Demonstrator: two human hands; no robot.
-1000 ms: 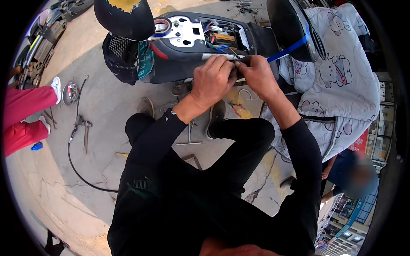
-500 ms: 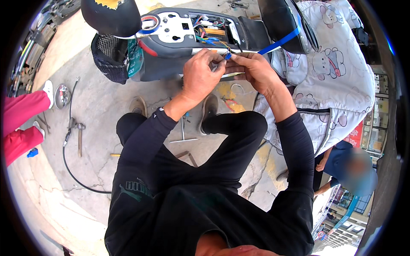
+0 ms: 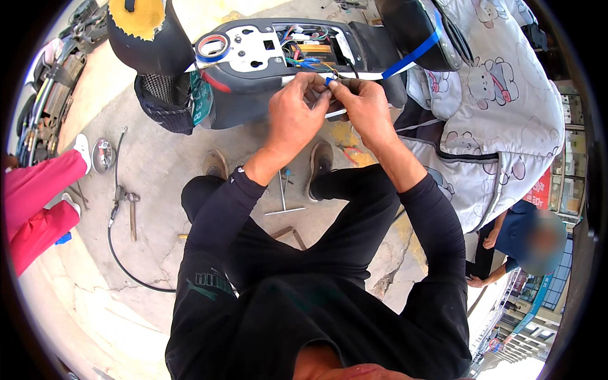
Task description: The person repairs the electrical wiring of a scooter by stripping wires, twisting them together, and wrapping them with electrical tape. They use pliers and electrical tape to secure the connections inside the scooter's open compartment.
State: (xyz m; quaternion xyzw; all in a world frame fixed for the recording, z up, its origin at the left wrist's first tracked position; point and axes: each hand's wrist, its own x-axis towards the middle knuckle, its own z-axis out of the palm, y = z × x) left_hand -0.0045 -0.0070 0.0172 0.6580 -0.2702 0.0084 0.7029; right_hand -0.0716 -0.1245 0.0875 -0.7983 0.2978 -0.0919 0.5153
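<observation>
Head: hands [image 3: 294,114] [image 3: 367,113] pinch blue strip [image 3: 330,81] by scooter edge [image 3: 256,84]; broad pavement [image 3: 168,152] leftward.

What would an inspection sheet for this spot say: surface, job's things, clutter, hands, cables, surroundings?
Surface: ground, cracked, part sunlit, part shaded.
Job's things: scooter, its compartment open; tape roll on the white plate; blue piece in hand.
Clutter: hammer, T-shaped tool and dish on the ground.
Hands: right hand pinches the blue piece; left hand meets it, grip unclear.
Cables: coloured wires in the compartment; black hose on the ground.
Surroundings: person in red trousers at left, person in blue at right, patterned quilt by the scooter.
</observation>
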